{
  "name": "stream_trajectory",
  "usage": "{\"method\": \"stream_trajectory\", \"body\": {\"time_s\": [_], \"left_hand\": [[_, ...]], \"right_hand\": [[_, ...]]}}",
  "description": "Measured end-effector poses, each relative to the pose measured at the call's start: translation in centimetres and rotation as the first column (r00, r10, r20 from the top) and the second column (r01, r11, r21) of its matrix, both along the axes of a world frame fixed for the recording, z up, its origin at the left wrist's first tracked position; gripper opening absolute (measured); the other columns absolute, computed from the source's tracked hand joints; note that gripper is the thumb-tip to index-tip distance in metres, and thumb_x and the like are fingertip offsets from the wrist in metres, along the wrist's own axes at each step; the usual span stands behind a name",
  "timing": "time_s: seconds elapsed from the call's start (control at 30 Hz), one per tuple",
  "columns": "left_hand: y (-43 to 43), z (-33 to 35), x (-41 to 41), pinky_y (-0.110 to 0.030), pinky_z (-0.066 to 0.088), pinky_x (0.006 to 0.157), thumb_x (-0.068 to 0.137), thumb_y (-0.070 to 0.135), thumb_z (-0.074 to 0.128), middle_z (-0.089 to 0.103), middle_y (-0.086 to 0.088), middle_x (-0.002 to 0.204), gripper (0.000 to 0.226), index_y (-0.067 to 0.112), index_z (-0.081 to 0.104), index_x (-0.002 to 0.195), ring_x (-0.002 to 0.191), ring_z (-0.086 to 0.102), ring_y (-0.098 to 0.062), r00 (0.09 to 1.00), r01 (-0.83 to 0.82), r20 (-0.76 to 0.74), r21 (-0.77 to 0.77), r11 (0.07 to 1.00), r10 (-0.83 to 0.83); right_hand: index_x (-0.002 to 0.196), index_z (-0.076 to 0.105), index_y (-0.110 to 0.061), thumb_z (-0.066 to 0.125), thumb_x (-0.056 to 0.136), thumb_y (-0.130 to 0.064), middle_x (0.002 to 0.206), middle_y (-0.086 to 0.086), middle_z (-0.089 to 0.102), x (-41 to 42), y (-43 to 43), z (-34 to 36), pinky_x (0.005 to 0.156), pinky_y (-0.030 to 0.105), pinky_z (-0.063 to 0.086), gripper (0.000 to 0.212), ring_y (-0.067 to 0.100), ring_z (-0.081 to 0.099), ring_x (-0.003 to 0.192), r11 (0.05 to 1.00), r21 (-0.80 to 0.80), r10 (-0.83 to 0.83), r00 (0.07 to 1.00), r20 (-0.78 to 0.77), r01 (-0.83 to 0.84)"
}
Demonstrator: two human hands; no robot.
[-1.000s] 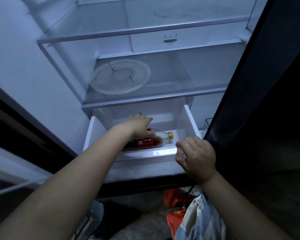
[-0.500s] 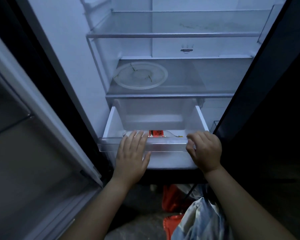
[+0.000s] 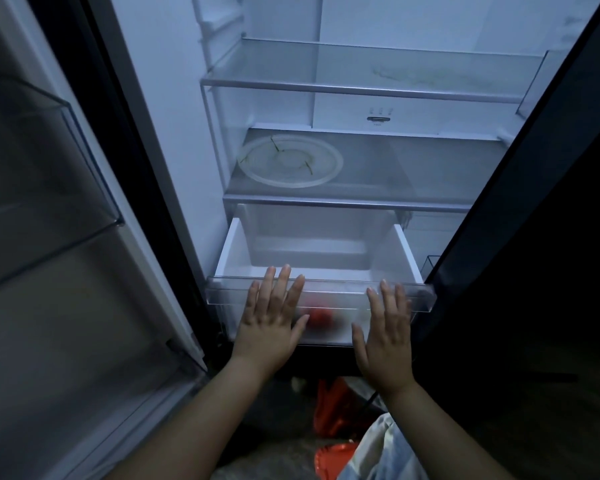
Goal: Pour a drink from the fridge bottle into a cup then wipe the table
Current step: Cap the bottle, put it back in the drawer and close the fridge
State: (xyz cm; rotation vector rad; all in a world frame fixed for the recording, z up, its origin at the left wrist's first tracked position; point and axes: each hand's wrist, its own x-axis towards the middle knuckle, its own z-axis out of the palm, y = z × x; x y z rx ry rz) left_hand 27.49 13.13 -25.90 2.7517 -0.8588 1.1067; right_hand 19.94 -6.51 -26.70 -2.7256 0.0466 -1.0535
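Observation:
The fridge bottle (image 3: 321, 317) lies inside the pulled-out clear drawer (image 3: 400, 252) at the bottom of the open fridge; only its red label shows, blurred through the frosted front. My left hand (image 3: 272, 322) lies flat against the left half of the drawer front, fingers spread and reaching over its top lip. My right hand (image 3: 385, 332) lies flat against the right half, fingers up. Neither hand holds anything. No cup or table is in view.
A round clear plate (image 3: 291, 161) sits on the glass shelf (image 3: 347, 202) above the drawer. The left fridge door (image 3: 49, 202) with its bins stands open; the dark right door (image 3: 534, 202) is close beside my right arm. Red bags (image 3: 333, 407) lie on the floor.
My left hand left the bottle in the drawer and came to the drawer front. My right hand opened from gripping the lip to a flat palm. The camera view moved lower and right.

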Motion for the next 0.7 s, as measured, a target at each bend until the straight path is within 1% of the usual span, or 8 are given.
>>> {"method": "stream_trajectory", "body": {"time_s": [0.1,0.17,0.2,0.3,0.43,0.53,0.6,0.7], "left_hand": [[-0.2,-0.5,0.4,-0.044,0.001,0.118,0.087,0.05,0.046,-0.001,-0.011,0.16,0.088,0.013,0.0,0.153,0.147,0.0,-0.03,0.999,0.003,0.039,-0.014,1.0,-0.002],[-0.3,-0.7,0.8,-0.045,0.0,0.118,0.086,0.05,0.047,-0.006,-0.011,0.16,0.091,0.013,-0.001,0.153,0.147,-0.002,-0.03,0.998,0.012,0.054,-0.024,1.0,-0.01],[-0.4,-0.7,1.1,-0.045,0.0,0.118,0.086,0.05,0.047,-0.006,-0.011,0.16,0.09,0.013,-0.001,0.153,0.147,-0.002,-0.03,0.998,0.014,0.06,-0.028,1.0,-0.012],[-0.7,-0.3,2.5,-0.044,0.0,0.118,0.09,0.051,0.042,-0.006,-0.012,0.16,0.086,0.013,-0.002,0.153,0.147,0.0,-0.03,0.998,0.006,0.059,-0.037,0.999,-0.004],[-1.7,0.2,4.2,-0.043,-0.004,0.118,0.09,0.05,0.037,-0.011,-0.011,0.159,0.084,0.013,-0.005,0.152,0.147,-0.004,-0.029,1.0,0.013,0.025,-0.042,0.999,-0.012],[-2.3,0.5,5.7,-0.043,-0.001,0.118,0.09,0.049,0.038,-0.011,-0.011,0.159,0.083,0.014,-0.005,0.152,0.147,-0.004,-0.029,1.0,0.004,0.014,-0.045,0.999,-0.003],[-2.7,0.9,6.9,-0.044,0.003,0.118,0.089,0.047,0.038,-0.011,-0.01,0.159,0.083,0.015,-0.006,0.152,0.147,-0.005,-0.029,1.0,0.008,-0.011,-0.043,0.999,-0.009],[-3.4,1.3,8.3,-0.045,0.002,0.118,0.087,0.039,0.038,-0.012,-0.01,0.159,0.081,0.016,-0.004,0.152,0.147,-0.004,-0.029,0.999,0.011,-0.042,-0.051,0.999,-0.013]], "right_hand": [[0.147,0.013,-0.013,0.028,0.098,-0.043,0.157,0.012,0.008,0.5,-0.4,-0.5,0.116,0.052,0.011,0.06,0.035,0.005,0.145,0.997,-0.066,-0.044,0.998,-0.046,0.041],[0.15,0.005,-0.014,0.027,0.098,-0.045,0.159,0.008,-0.004,0.6,-0.5,-0.7,0.117,0.049,0.007,0.064,0.033,0.0,0.146,0.993,-0.112,-0.042,0.998,-0.051,0.037],[0.151,0.002,-0.014,0.026,0.098,-0.045,0.159,0.008,-0.007,0.8,-0.6,-0.7,0.117,0.048,0.006,0.066,0.033,-0.002,0.146,0.991,-0.129,-0.042,0.998,-0.051,0.035],[0.151,0.002,-0.013,0.025,0.098,-0.047,0.159,0.009,-0.009,2.1,-0.9,-0.2,0.118,0.048,0.007,0.067,0.032,-0.003,0.146,0.988,-0.146,-0.058,0.996,-0.066,0.048],[0.15,0.005,-0.01,0.027,0.098,-0.049,0.159,0.01,-0.01,4.2,-1.6,0.0,0.117,0.049,0.01,0.069,0.034,-0.002,0.146,0.987,-0.138,-0.101,0.989,-0.106,0.086],[0.15,0.003,-0.01,0.029,0.096,-0.05,0.159,0.011,-0.01,5.7,-2.2,0.4,0.116,0.05,0.012,0.072,0.035,0.0,0.146,0.987,-0.14,-0.102,0.985,-0.137,0.083],[0.15,0.002,-0.01,0.026,0.096,-0.051,0.158,0.012,-0.009,6.9,-2.5,0.9,0.117,0.048,0.011,0.072,0.035,0.001,0.145,0.986,-0.144,-0.112,0.98,-0.167,0.088],[0.149,0.008,-0.006,0.034,0.092,-0.048,0.158,0.016,-0.006,8.5,-2.6,1.6,0.118,0.047,0.007,0.075,0.036,0.0,0.145,0.981,-0.155,-0.151,0.966,-0.212,0.12]]}}
